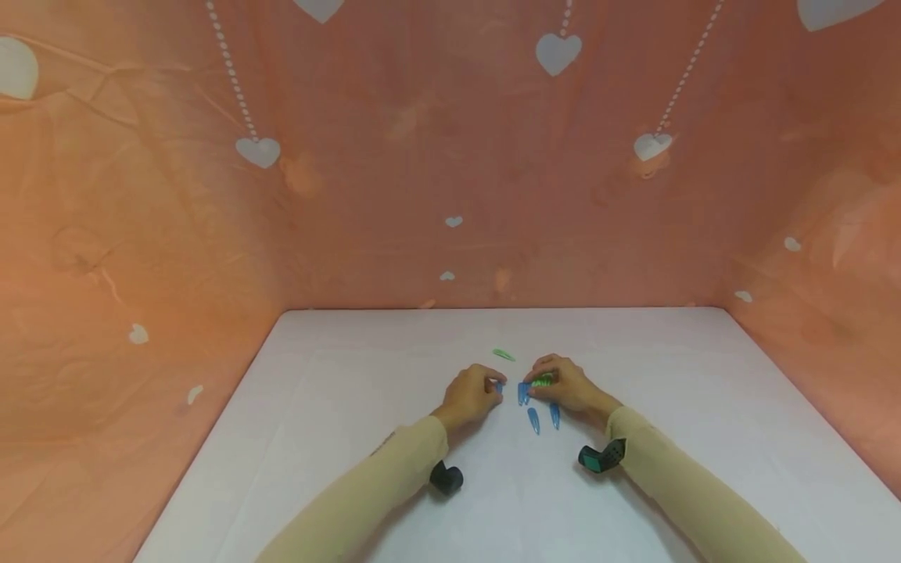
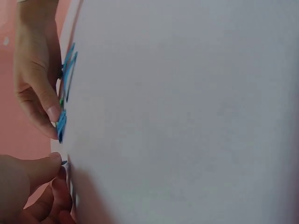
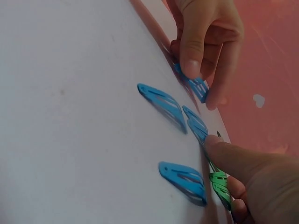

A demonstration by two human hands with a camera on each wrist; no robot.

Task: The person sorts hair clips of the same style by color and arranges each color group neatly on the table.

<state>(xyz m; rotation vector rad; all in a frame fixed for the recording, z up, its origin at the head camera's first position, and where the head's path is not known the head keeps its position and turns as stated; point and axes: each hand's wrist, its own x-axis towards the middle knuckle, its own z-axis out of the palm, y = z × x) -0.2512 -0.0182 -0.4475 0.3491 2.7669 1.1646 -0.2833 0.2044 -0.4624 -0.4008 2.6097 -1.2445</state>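
Note:
My left hand (image 1: 470, 393) pinches a blue snap hair clip (image 3: 200, 87) between thumb and fingers, close to the table. Just to the right, my right hand (image 1: 568, 385) holds the ends of a pair of overlapping blue hair clips (image 3: 195, 123) at its thumb tip. Several green hair clips (image 3: 219, 184) lie bunched between its thumb and curled fingers, partly hidden. Two loose blue clips, one (image 1: 533, 421) nearer the middle and another (image 1: 555, 416) below the right wrist, lie on the table. One green clip (image 1: 503, 354) lies apart, beyond both hands.
The white tabletop (image 1: 338, 375) meets an orange-pink sheet (image 1: 394, 172) with pale hearts at its back and sides. Dark wrist devices, one on the left wrist (image 1: 446, 478) and one on the right (image 1: 601, 456), hang below the sleeves near the table.

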